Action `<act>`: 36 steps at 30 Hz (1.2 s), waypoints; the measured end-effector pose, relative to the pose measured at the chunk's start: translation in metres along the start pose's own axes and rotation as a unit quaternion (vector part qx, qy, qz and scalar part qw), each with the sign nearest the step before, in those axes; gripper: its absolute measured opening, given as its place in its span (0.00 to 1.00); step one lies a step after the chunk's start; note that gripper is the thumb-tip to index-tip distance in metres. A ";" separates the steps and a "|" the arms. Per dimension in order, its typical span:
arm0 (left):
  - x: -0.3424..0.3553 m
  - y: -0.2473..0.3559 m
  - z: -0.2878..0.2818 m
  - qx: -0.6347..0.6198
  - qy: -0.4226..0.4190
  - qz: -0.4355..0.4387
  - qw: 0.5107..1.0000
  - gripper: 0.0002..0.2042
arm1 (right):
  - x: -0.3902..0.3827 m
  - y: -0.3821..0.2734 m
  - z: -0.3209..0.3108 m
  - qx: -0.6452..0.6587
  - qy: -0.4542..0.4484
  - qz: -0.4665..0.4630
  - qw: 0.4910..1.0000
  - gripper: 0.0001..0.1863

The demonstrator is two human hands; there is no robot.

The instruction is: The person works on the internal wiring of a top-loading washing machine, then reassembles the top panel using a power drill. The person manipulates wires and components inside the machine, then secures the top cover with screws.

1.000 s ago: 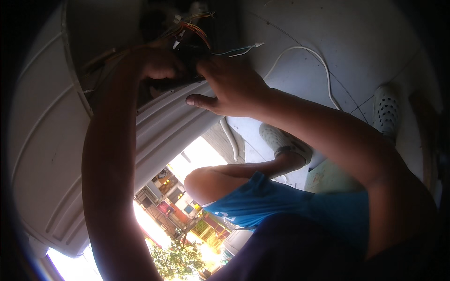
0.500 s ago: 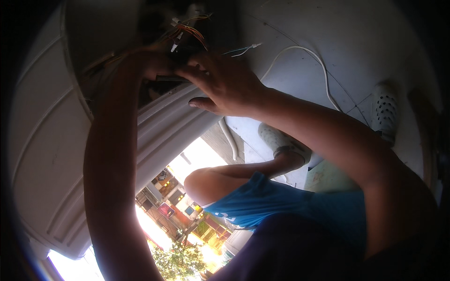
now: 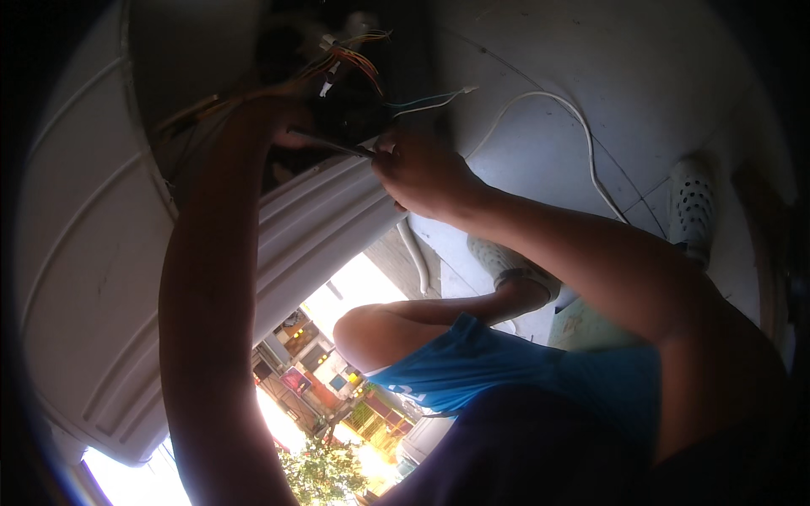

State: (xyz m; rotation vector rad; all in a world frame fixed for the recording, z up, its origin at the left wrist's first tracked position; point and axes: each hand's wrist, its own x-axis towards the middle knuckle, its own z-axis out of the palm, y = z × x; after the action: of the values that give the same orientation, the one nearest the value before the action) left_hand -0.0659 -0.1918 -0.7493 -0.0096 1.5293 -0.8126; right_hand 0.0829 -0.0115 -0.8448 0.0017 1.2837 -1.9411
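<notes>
In my right hand (image 3: 429,175), closed near the edge of an opened white ribbed housing (image 3: 329,202), is one end of a thin dark rod-like tool (image 3: 327,142). Its other end reaches across to my left hand (image 3: 289,118), which is deep in shadow inside the housing, its fingers mostly hidden. Whether the left hand grips the rod or only touches it does not show. Just beyond the hands rises a bundle of orange and red wires (image 3: 359,61) with a white connector (image 3: 329,80). A pair of blue and white wires (image 3: 430,99) sticks out to the right.
A white cable (image 3: 582,122) curves over the tiled floor (image 3: 523,51) at the right. My feet in pale perforated clogs (image 3: 693,198) rest there. A pale hose (image 3: 413,253) lies beside the housing. Bright daylight, a leafy plant (image 3: 325,472) and shelves of goods show at lower left.
My right hand has closed its fingers and drawn slightly right and down. The rod-like tool now slants between both hands, more of it showing. The view has shifted slightly.
</notes>
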 end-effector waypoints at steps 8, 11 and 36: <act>-0.002 -0.011 0.001 0.020 0.010 -0.002 1.000 0.33 | 0.032 -0.008 -0.030 -0.401 0.064 -0.628 0.664 0.16; -0.005 -0.008 -0.003 0.024 0.011 -0.002 1.000 0.33 | 0.053 -0.019 -0.035 -0.440 -0.001 -0.627 0.643 0.08; -0.009 -0.004 -0.013 -0.110 -0.023 -0.047 0.993 0.37 | 0.019 -0.017 -0.014 -0.267 0.006 -0.368 0.891 0.20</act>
State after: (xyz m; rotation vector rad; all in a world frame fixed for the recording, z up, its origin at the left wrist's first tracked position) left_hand -0.0777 -0.1847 -0.7411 -0.2624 1.5775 -0.7096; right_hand 0.0543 -0.0094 -0.8463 -0.8645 1.9820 -2.0873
